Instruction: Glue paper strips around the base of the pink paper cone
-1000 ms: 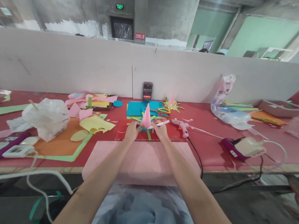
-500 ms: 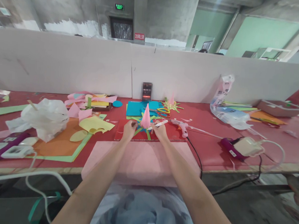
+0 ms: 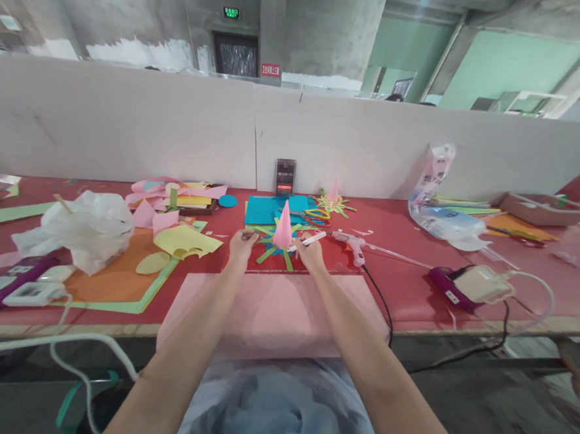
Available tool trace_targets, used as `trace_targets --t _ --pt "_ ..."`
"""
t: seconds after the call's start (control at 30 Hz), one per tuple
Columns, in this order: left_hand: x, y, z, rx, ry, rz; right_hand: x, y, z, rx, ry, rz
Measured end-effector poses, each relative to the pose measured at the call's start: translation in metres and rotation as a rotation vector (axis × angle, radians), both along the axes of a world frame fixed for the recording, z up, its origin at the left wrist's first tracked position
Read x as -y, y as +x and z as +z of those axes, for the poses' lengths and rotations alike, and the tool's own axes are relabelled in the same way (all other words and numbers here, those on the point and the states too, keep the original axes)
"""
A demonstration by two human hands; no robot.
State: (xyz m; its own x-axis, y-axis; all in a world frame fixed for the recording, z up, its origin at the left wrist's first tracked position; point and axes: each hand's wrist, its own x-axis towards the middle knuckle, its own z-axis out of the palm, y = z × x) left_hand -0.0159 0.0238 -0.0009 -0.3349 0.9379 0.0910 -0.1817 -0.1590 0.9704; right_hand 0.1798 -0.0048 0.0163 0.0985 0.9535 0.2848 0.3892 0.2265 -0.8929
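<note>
A pink paper cone (image 3: 283,226) stands upright on green paper strips (image 3: 267,254) that fan out over a red sheet (image 3: 339,262). My left hand (image 3: 241,247) rests just left of the cone, fingers curled, apart from it; whether it pinches something small I cannot tell. My right hand (image 3: 309,250) sits right of the cone and holds a white stick (image 3: 309,241) that points up and right. A large pink sheet (image 3: 274,311) lies under my forearms at the table's front edge.
A glue gun (image 3: 354,246) with a black cord lies right of the red sheet. Scissors (image 3: 314,215) and blue paper (image 3: 265,209) lie behind the cone. Crumpled white plastic (image 3: 90,228) and paper scraps fill the left; a purple power strip (image 3: 462,286) sits right.
My left hand has let go of the cone's base and drawn away to the left, uncovering the green strips. My right hand and the white stick have barely moved.
</note>
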Motion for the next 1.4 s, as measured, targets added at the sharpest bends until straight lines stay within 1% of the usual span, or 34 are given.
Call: trace_targets --t 0.07,0.2,0.4,0.53,0.7,0.77,0.87,0.93,1.03,1.2,1.3,1.4 --pt "0.0 -0.002 0.001 -0.015 0.011 0.024 0.0 0.001 0.0 -0.012 -0.002 0.003" --pt "0.004 -0.006 0.008 -0.117 0.004 0.071 -0.001 0.002 -0.001 -0.045 0.016 0.016" --pt "0.012 -0.008 0.019 -0.069 0.046 0.105 -0.001 0.0 -0.003 -0.031 0.022 0.042" --pt "0.009 -0.012 0.017 -0.032 0.096 0.154 -0.001 -0.002 -0.003 -0.015 0.016 0.005" --pt "0.002 -0.021 0.009 0.01 0.108 0.286 -0.002 0.0 -0.003 0.004 0.011 -0.018" --pt "-0.001 -0.024 0.008 0.039 0.105 0.322 -0.003 0.001 -0.004 -0.051 0.011 -0.014" --pt "-0.004 -0.028 0.006 0.086 0.111 0.376 -0.007 0.003 -0.009 -0.236 0.029 -0.014" --pt "-0.005 -0.03 0.005 0.079 0.126 0.437 -0.009 0.003 -0.01 -0.342 0.037 -0.014" --pt "-0.004 -0.031 0.006 -0.032 0.156 0.514 -0.008 0.002 -0.008 -0.424 0.014 0.013" --pt "0.005 -0.027 0.013 -0.229 0.137 0.461 -0.002 0.0 0.0 -0.514 -0.033 0.09" --pt "0.01 -0.023 0.015 -0.364 0.183 0.468 -0.001 0.001 0.0 -0.455 -0.031 0.097" --pt "0.013 -0.015 0.016 -0.45 0.202 0.386 -0.001 0.001 -0.001 -0.307 -0.009 0.078"
